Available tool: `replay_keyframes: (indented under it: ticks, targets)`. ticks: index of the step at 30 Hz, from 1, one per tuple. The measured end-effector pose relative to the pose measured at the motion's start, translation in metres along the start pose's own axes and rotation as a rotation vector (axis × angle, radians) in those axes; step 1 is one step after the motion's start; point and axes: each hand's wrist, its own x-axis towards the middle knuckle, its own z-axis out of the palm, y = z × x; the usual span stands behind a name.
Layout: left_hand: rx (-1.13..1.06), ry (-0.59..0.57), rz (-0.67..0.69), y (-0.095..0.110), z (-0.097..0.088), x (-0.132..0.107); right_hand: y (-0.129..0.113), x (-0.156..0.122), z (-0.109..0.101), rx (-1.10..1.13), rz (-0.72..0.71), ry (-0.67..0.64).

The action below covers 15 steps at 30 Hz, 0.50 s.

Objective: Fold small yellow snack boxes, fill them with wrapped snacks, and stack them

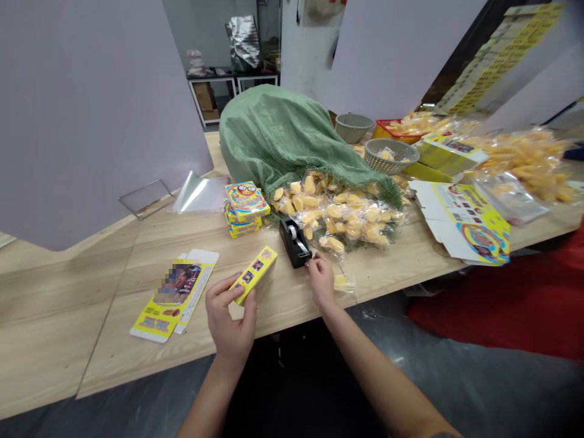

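My left hand (230,319) grips a yellow printed box (253,274) by its near end and holds it tilted just above the wooden table (68,304). My right hand (320,278) reaches to the front of a black tape dispenser (294,241), with its fingertips pinched at the tape end. A small wrapped yellow candy (341,281) lies beside my right hand. Behind the dispenser lies a heap of wrapped yellow candies (340,213) that spills out of a green mesh sack (283,134).
A stack of assembled boxes (244,208) stands left of the dispenser. Flat unfolded cartons lie at the near left (176,293) and at the right (469,219). Two grey baskets (390,155), bags of candy (524,158) and clear sheets (198,191) sit further back.
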Motion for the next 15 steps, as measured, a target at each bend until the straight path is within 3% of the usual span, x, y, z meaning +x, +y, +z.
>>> replay_keyframes:
  ticks: [3,5,11,15]
  targets:
    - [0.072,-0.074,0.023,0.003,-0.004,0.005,-0.007,-0.015,-0.001,-0.042,-0.055,0.043]
    - [0.131,-0.132,0.050,0.006,-0.007,0.009,-0.026,-0.028,-0.006,-0.016,-0.103,-0.019]
    - [0.164,-0.218,0.093,0.009,-0.008,0.013,-0.105,-0.062,-0.006,0.164,-0.196,-0.576]
    - [0.153,-0.251,0.095,0.011,-0.006,0.011,-0.125,-0.068,0.006,0.174,-0.214,-0.751]
